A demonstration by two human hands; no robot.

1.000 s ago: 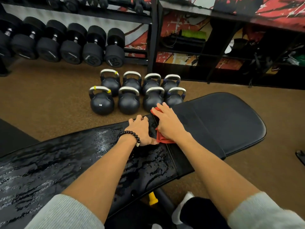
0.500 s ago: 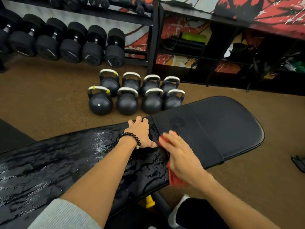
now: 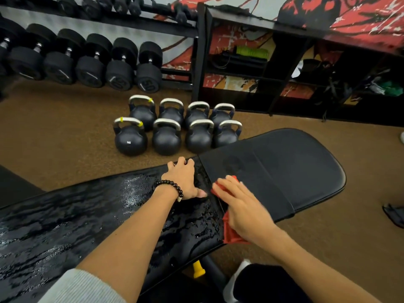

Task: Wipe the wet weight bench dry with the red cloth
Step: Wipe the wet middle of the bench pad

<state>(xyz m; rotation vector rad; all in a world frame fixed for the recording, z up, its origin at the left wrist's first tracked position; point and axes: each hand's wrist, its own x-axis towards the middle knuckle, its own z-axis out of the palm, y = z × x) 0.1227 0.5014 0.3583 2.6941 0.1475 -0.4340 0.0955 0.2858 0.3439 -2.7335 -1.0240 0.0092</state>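
Bench (image 3: pixel 295 171) ran diagonally across the view, L to R. Long pad on the L side was wet, w/ streaks and beads of water over most of it; short pad on the R looked matte and mostly dry. Seam between the two pads sat just R of the left hand.

Left hand (image 3: pixel 184 180) lay flat on the wet pad near the seam, palm down, fingers straight and reaching over the far edge, thumb pointing toward the cloth. Bead bracelet (image 3: pixel 170 185) sat on that wrist.

Cloth (image 3: pixel 231 234) was under the right hand (image 3: pixel 242 206), at the seam on the near side of the bench; red edges showed past the fingertips and below the palm, w/ the lower part hanging off the near edge. Right fingers were straight, close together, pressing the cloth onto the pad; hand was blurred, so finer detail couldn't be told.

Kettlebells (image 3: pixel 166 136), eight in two rows, stood on the brown floor (image 3: pixel 54 138) just beyond the bench. Dumbbells (image 3: pixel 91 62) sat on a rack at top L. Black shelves (image 3: pixel 273 68) stood at top R against a red-and-white mural. Yellow knob (image 3: pixel 198 270) showed beneath the bench.
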